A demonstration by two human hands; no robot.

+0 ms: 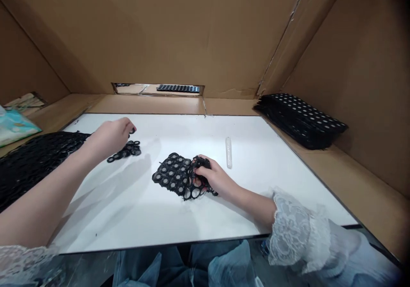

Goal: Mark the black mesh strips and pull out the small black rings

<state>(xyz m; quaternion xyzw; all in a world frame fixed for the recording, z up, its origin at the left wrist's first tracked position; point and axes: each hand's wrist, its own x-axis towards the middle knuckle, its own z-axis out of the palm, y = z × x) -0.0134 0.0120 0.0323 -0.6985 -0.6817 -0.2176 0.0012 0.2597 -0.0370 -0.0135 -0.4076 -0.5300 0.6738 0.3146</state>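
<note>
My right hand [218, 179] is closed around the crumpled right end of a black sheet with rows of round holes [171, 174]. The sheet's flat left part lies on the white board, and some of its holes look filled with grey discs. My left hand [113, 136] is raised at the left, its fingertips pinched on a small black ring [132, 130]. Just below it, a small pile of loose black rings [128, 150] rests on the board. Part of the left fingers is hidden behind the hand.
A large heap of black sheets [35, 159] lies at the left, by a teal-and-white packet [16, 125]. A clear white stick [228, 152] lies on the white board [262, 163]. At the right are stacked perforated black sheets [301, 118]. Cardboard walls [179, 35] enclose the board.
</note>
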